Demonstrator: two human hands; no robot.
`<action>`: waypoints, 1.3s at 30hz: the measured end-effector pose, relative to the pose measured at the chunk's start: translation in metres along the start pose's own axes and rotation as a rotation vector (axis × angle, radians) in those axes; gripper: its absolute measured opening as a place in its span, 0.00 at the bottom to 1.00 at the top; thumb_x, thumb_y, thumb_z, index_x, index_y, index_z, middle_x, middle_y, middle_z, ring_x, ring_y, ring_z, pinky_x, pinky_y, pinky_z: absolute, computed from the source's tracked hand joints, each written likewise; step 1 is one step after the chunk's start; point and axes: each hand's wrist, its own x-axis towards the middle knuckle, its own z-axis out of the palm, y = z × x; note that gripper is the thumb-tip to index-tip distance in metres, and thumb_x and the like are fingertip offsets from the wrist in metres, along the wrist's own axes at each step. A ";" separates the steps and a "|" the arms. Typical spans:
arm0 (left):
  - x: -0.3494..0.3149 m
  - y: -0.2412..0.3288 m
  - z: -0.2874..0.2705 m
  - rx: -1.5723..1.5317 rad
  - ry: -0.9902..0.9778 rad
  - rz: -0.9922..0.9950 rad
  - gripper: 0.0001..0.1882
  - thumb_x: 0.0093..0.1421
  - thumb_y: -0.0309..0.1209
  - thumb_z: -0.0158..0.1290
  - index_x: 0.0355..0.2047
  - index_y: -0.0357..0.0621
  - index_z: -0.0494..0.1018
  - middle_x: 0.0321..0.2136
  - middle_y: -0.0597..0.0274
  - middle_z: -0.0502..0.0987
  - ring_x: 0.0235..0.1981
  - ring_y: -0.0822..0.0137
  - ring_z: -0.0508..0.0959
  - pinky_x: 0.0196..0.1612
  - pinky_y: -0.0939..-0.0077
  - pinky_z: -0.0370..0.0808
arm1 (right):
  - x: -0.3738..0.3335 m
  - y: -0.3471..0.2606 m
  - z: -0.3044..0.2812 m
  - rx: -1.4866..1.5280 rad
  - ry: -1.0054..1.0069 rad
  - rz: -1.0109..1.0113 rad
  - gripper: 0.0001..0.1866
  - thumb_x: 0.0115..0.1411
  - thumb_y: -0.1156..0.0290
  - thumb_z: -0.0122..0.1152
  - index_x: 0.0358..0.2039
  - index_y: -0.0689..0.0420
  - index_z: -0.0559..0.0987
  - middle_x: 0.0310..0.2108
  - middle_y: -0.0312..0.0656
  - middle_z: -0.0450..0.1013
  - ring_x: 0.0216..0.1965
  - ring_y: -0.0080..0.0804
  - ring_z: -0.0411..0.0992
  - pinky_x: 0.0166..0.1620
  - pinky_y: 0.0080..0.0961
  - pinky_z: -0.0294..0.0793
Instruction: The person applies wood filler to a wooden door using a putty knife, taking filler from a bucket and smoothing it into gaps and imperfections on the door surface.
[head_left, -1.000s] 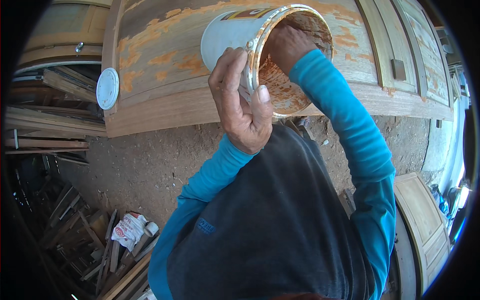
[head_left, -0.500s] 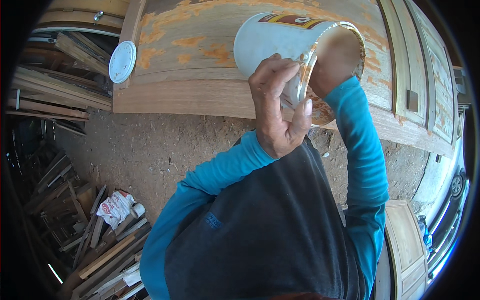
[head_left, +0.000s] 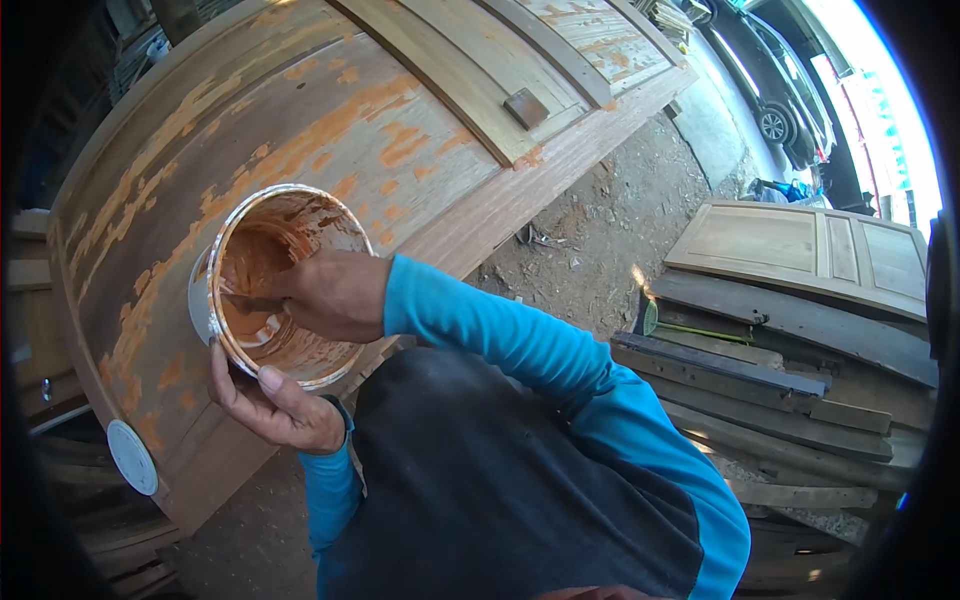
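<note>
Bucket [head_left: 332, 230], white outside and smeared within by orange paste [head_left: 250, 255], is held tilted over the near edge of a wooden panel [head_left: 300, 110], its mouth turned toward the body; whether its base is rested on the panel cannot be told. Its rim is held in the grip of the left hand [head_left: 285, 415], with the thumb laid at the rim and the fingers placed along the outer wall. The right hand [head_left: 335, 295] is reached into the mouth; its fingertips are obscured, so the state of that grip cannot be told. Orange patches are spread across the panel. A white round lid [head_left: 132, 457] is laid at the panel's corner, and a small wooden block [head_left: 526, 108] is seen farther along.
</note>
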 end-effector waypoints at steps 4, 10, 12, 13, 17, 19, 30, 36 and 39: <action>0.021 0.001 -0.013 0.130 0.000 0.059 0.27 0.76 0.36 0.46 0.67 0.30 0.61 0.63 0.45 0.62 0.64 0.56 0.68 0.68 0.57 0.66 | -0.049 -0.029 -0.041 0.506 0.023 0.202 0.17 0.74 0.73 0.50 0.56 0.70 0.76 0.42 0.43 0.80 0.38 0.26 0.79 0.41 0.26 0.80; 0.038 -0.006 -0.028 0.114 -0.013 0.050 0.25 0.76 0.31 0.44 0.68 0.29 0.60 0.64 0.42 0.69 0.66 0.56 0.70 0.69 0.61 0.65 | -0.078 -0.035 -0.044 0.764 0.229 0.329 0.16 0.75 0.72 0.50 0.56 0.70 0.76 0.42 0.43 0.81 0.40 0.24 0.79 0.42 0.23 0.77; 0.035 -0.005 -0.021 0.044 -0.012 0.014 0.25 0.76 0.31 0.44 0.68 0.29 0.60 0.65 0.41 0.69 0.66 0.55 0.70 0.69 0.61 0.66 | -0.082 -0.021 -0.035 0.818 0.254 0.254 0.16 0.74 0.72 0.53 0.55 0.70 0.76 0.42 0.43 0.81 0.41 0.25 0.79 0.42 0.24 0.79; 0.037 -0.005 -0.021 0.055 -0.005 0.005 0.25 0.76 0.31 0.43 0.68 0.29 0.59 0.65 0.39 0.68 0.65 0.55 0.72 0.68 0.60 0.69 | -0.079 -0.021 -0.031 0.782 0.250 0.247 0.16 0.74 0.72 0.54 0.55 0.69 0.76 0.42 0.43 0.81 0.41 0.25 0.79 0.43 0.24 0.79; 0.052 0.000 -0.022 0.016 0.099 -0.125 0.25 0.76 0.34 0.43 0.67 0.28 0.61 0.64 0.41 0.70 0.62 0.54 0.75 0.64 0.57 0.75 | -0.080 -0.019 -0.008 1.010 0.337 0.182 0.16 0.73 0.72 0.56 0.56 0.67 0.76 0.44 0.43 0.80 0.41 0.27 0.79 0.48 0.27 0.79; 0.065 -0.005 -0.030 -0.054 0.120 -0.203 0.26 0.75 0.35 0.44 0.67 0.30 0.61 0.64 0.41 0.70 0.63 0.53 0.74 0.65 0.57 0.75 | -0.088 -0.014 0.007 1.209 0.404 0.106 0.16 0.73 0.72 0.56 0.57 0.67 0.76 0.44 0.43 0.80 0.42 0.28 0.79 0.48 0.27 0.79; 0.047 -0.086 -0.150 -0.222 0.349 -0.502 0.33 0.77 0.46 0.45 0.68 0.27 0.62 0.64 0.43 0.69 0.67 0.54 0.68 0.72 0.57 0.64 | -0.242 0.087 0.046 1.067 0.892 0.426 0.21 0.72 0.73 0.53 0.63 0.65 0.74 0.44 0.45 0.80 0.40 0.30 0.79 0.44 0.28 0.79; -0.045 -0.114 -0.147 0.376 0.156 -0.475 0.24 0.77 0.39 0.47 0.62 0.30 0.69 0.55 0.43 0.78 0.58 0.56 0.78 0.64 0.63 0.72 | -0.278 0.139 0.055 0.364 0.882 0.647 0.22 0.71 0.75 0.54 0.65 0.58 0.76 0.43 0.45 0.81 0.39 0.32 0.79 0.44 0.28 0.78; -0.062 -0.125 -0.148 0.503 0.052 -0.307 0.20 0.76 0.33 0.49 0.61 0.29 0.69 0.53 0.43 0.79 0.54 0.58 0.80 0.59 0.67 0.76 | -0.275 0.137 0.052 -0.213 0.727 0.649 0.25 0.68 0.75 0.58 0.65 0.52 0.77 0.41 0.47 0.80 0.38 0.40 0.79 0.44 0.35 0.78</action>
